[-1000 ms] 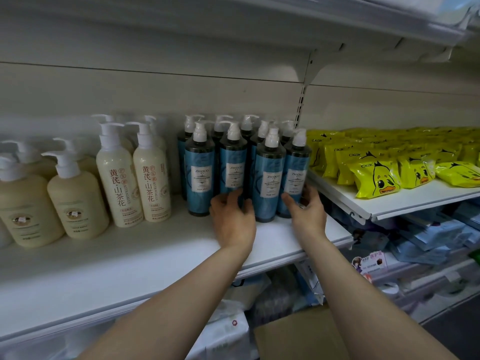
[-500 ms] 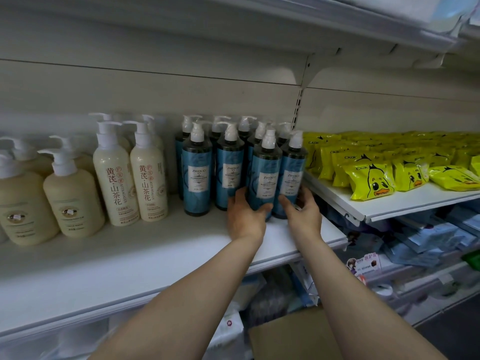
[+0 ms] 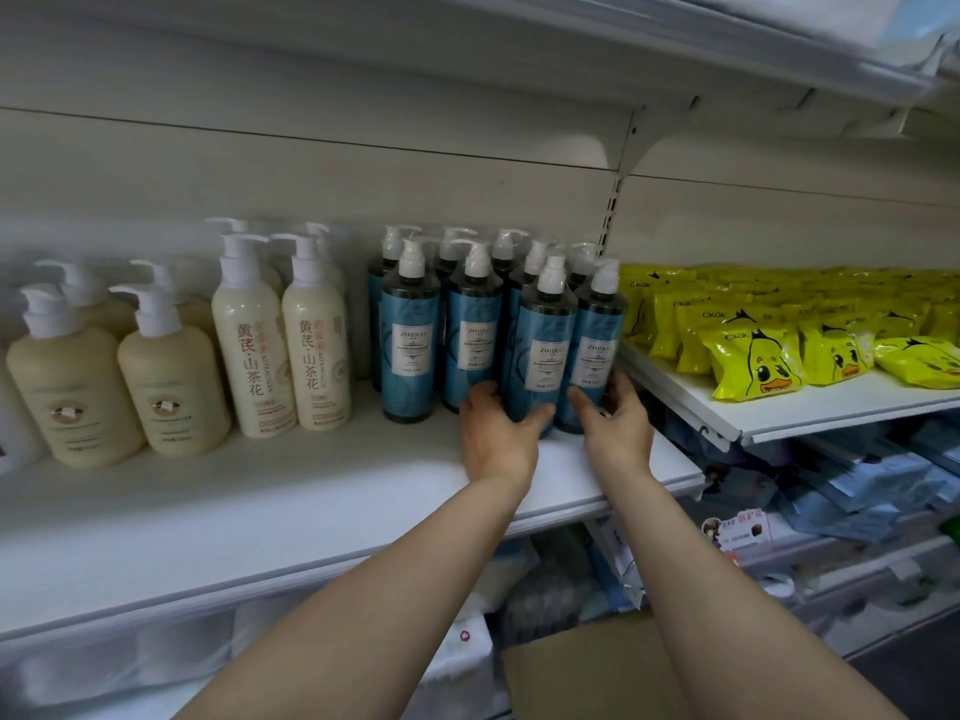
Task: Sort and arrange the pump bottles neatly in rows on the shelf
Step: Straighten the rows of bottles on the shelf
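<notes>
Your left hand (image 3: 496,439) is curling round a glossy blue cylindrical bottle (image 3: 540,356); your right hand (image 3: 615,426) is gripping its neighbour (image 3: 592,350) on the smooth white shelf (image 3: 260,511).

The blue pump bottles (image 3: 470,324) stand upright in a tight group at the middle of the frame, on the white shelf (image 3: 260,511). Each one is tall and slim, with a dark body, a blue wrap, a small white label and a white pump head. The front row has four bottles; more stand close behind them, partly hidden. The front third bottle (image 3: 543,350) and the front fourth bottle (image 3: 597,345) stand nearer to the shelf edge than the two at their left, and they touch each other. The fourth one is at the right end of the shelf board.
</notes>
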